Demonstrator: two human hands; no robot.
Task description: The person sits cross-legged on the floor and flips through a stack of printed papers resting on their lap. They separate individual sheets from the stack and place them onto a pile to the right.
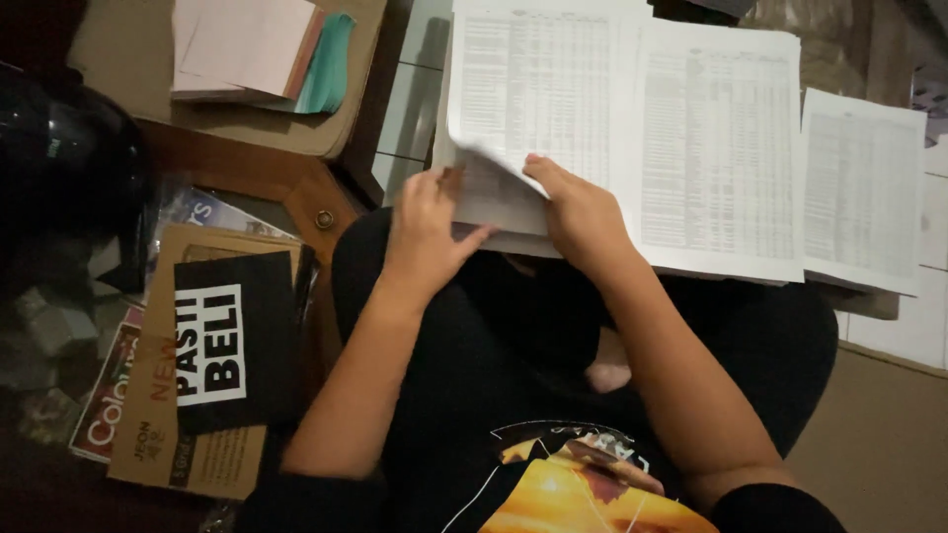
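Observation:
A thick stack of white printed sheets covered in small tables lies on the floor in front of my crossed legs. My right hand lifts the lower left corner of the top sheet, curling it up. My left hand rests on the stack's near left edge, thumb pressed against the pages beneath. More printed sheets lie spread out to the right of the stack.
A further printed page lies at the far right. A brown folder with pink and teal papers sits at the upper left. A black-and-white printed card lies on cardboard and magazines at the left. A dark round object stands far left.

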